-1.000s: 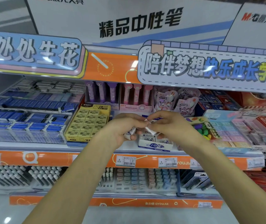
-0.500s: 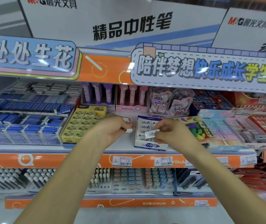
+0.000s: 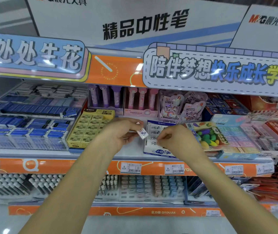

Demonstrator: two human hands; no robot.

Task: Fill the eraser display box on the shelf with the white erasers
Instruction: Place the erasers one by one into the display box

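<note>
The eraser display box (image 3: 158,152), white with blue print, sits on the middle shelf and holds a column of white erasers (image 3: 154,130). Just left of the box, my left hand (image 3: 118,134) pinches one white eraser (image 3: 142,133) with a blue label. My right hand (image 3: 177,139) rests over the box's front right part, its fingertips pressed on an eraser in the lowest row. The hand covers the box's right half.
A yellow box of 2B erasers (image 3: 87,127) stands left of my hands. To the right sits a box of fruit-shaped erasers (image 3: 209,135), then pastel eraser packs (image 3: 239,134). Pink and purple pen cases (image 3: 123,100) line the back. Orange shelf edge with price tags (image 3: 131,168) runs below.
My right hand has moved down into the box with the eraser it carried and now presses it into the front row. My left hand stays left of the box with its eraser.
</note>
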